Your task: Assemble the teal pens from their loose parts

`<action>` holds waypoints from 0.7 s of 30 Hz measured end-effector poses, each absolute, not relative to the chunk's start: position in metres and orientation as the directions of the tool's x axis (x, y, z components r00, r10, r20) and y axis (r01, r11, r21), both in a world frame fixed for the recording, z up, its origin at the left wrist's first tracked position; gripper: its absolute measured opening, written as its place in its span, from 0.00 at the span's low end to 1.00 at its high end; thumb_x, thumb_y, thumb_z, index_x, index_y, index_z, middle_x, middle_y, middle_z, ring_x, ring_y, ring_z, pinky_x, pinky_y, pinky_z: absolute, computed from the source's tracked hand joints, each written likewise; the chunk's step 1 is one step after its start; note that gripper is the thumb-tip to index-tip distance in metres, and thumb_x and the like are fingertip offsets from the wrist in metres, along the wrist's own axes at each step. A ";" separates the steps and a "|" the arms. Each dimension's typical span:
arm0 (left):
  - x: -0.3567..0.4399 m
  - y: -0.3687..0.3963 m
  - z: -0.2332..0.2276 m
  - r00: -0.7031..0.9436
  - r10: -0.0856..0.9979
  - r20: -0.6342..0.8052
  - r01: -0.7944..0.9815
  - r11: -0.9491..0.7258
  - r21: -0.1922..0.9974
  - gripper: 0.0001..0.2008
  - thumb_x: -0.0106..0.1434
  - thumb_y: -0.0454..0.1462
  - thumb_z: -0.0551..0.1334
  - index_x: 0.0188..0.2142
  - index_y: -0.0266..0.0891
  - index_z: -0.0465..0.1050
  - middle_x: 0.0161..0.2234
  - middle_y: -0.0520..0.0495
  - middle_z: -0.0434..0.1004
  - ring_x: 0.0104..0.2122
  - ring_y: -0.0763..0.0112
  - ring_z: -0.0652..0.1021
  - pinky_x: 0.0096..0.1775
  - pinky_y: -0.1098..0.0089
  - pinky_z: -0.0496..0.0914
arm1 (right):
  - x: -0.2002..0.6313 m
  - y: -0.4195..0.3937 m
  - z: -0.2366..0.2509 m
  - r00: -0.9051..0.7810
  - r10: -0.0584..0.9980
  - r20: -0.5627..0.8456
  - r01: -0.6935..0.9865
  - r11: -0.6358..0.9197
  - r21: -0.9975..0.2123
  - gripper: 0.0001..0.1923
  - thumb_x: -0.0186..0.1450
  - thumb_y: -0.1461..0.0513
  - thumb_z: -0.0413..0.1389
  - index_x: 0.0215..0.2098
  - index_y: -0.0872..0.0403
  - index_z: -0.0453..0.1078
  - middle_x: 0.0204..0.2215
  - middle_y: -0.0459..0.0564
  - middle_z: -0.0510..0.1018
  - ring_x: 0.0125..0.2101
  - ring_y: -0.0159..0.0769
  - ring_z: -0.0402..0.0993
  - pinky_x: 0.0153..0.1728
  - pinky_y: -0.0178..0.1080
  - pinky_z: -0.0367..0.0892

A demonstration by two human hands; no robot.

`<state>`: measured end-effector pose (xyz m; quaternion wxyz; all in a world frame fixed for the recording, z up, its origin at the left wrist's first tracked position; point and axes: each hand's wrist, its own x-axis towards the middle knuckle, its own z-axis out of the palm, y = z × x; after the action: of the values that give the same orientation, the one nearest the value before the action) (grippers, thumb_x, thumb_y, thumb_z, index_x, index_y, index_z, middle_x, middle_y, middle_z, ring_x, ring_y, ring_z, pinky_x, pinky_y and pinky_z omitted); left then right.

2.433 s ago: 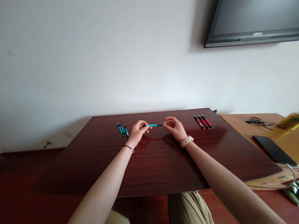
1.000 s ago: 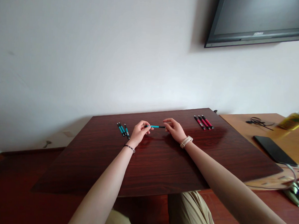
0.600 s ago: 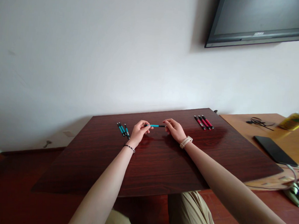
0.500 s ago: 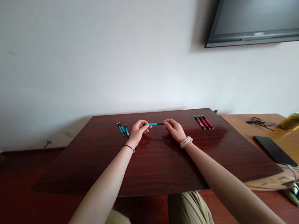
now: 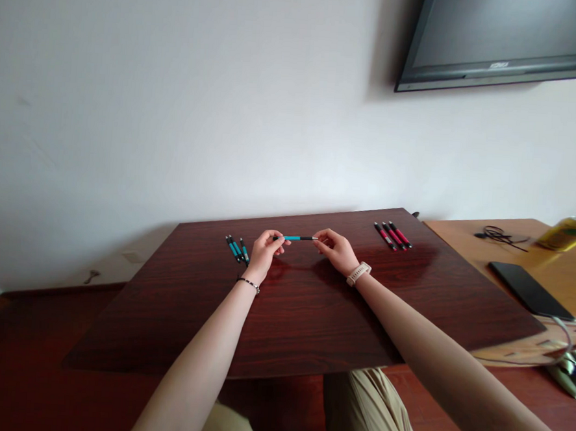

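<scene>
A teal and black pen (image 5: 294,238) is held level above the dark wood table (image 5: 305,327). My left hand (image 5: 266,248) is closed, pinching its left end between thumb and fingers. At the other end, by the pale pointed tip, the thumb and fingers of my right hand (image 5: 335,249) are pinched together; what they grip there is too small to make out fully. Beside my left hand lie three teal and black pens (image 5: 236,249), one partly hidden by the hand. Further right, three pink-red and black pens (image 5: 393,236) rest side by side at a slant.
A lighter wooden table (image 5: 557,277) adjoins on the right. On it are a black phone (image 5: 530,289), a coiled black cable (image 5: 499,235) and a yellow can (image 5: 567,234) lying on its side. A television (image 5: 503,46) hangs on the wall above.
My left hand and the teal pen have shifted slightly left. More of the pen's pale tip shows beside my right fingers. My right hand has hardly moved.
</scene>
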<state>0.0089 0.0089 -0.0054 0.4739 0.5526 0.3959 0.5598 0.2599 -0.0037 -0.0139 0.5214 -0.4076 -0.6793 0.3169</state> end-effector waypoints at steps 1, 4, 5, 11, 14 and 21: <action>0.009 0.009 -0.005 0.059 0.968 0.244 -0.092 -0.239 0.967 0.16 0.60 0.45 0.72 0.39 0.40 0.72 0.36 0.43 0.85 0.26 0.73 0.74 0.31 0.71 0.67 | 0.260 -0.004 -0.014 -0.121 0.886 0.448 0.224 0.464 -0.857 0.16 0.69 0.48 0.62 0.44 0.51 0.75 0.31 0.47 0.80 0.28 0.36 0.76 0.32 0.39 0.71; 0.010 0.008 -0.004 0.061 0.968 0.245 -0.089 -0.239 0.967 0.16 0.60 0.45 0.72 0.39 0.40 0.72 0.36 0.43 0.85 0.26 0.73 0.74 0.31 0.71 0.67 | 0.259 -0.005 -0.012 -0.112 0.881 0.460 0.210 0.474 -0.855 0.17 0.68 0.48 0.63 0.45 0.51 0.74 0.32 0.47 0.80 0.28 0.36 0.76 0.32 0.39 0.71; 0.010 0.008 -0.004 0.062 0.967 0.246 -0.086 -0.240 0.967 0.16 0.60 0.45 0.72 0.39 0.40 0.72 0.36 0.43 0.85 0.26 0.73 0.74 0.31 0.71 0.67 | 0.259 -0.006 -0.012 -0.111 0.879 0.464 0.205 0.477 -0.854 0.17 0.68 0.48 0.63 0.46 0.51 0.75 0.32 0.47 0.80 0.28 0.36 0.76 0.32 0.39 0.72; 0.009 0.010 -0.006 0.067 0.966 0.251 -0.080 -0.245 0.966 0.16 0.60 0.45 0.72 0.40 0.40 0.72 0.36 0.43 0.85 0.27 0.72 0.74 0.30 0.71 0.67 | 0.259 -0.005 -0.012 -0.114 0.887 0.448 0.205 0.462 -0.863 0.18 0.70 0.46 0.61 0.43 0.51 0.75 0.33 0.48 0.81 0.29 0.37 0.76 0.32 0.39 0.71; 0.009 0.009 -0.006 0.069 0.965 0.254 -0.081 -0.248 0.965 0.16 0.60 0.45 0.72 0.40 0.40 0.71 0.35 0.43 0.85 0.27 0.73 0.74 0.30 0.71 0.67 | 0.259 -0.005 -0.013 -0.112 0.891 0.440 0.213 0.454 -0.865 0.18 0.70 0.46 0.61 0.42 0.51 0.75 0.32 0.48 0.81 0.29 0.37 0.76 0.32 0.39 0.71; 0.010 0.006 -0.003 0.089 0.961 0.261 -0.070 -0.255 0.964 0.17 0.61 0.47 0.72 0.40 0.40 0.71 0.36 0.43 0.85 0.27 0.73 0.75 0.31 0.71 0.67 | 0.259 -0.007 -0.013 -0.121 0.910 0.395 0.215 0.413 -0.885 0.21 0.71 0.42 0.56 0.35 0.50 0.73 0.28 0.47 0.78 0.28 0.37 0.72 0.32 0.38 0.69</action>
<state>0.0099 0.0062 -0.0028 0.4689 0.5700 0.3908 0.5501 0.2590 -0.0067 -0.0127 0.5115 -0.4219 -0.6670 0.3399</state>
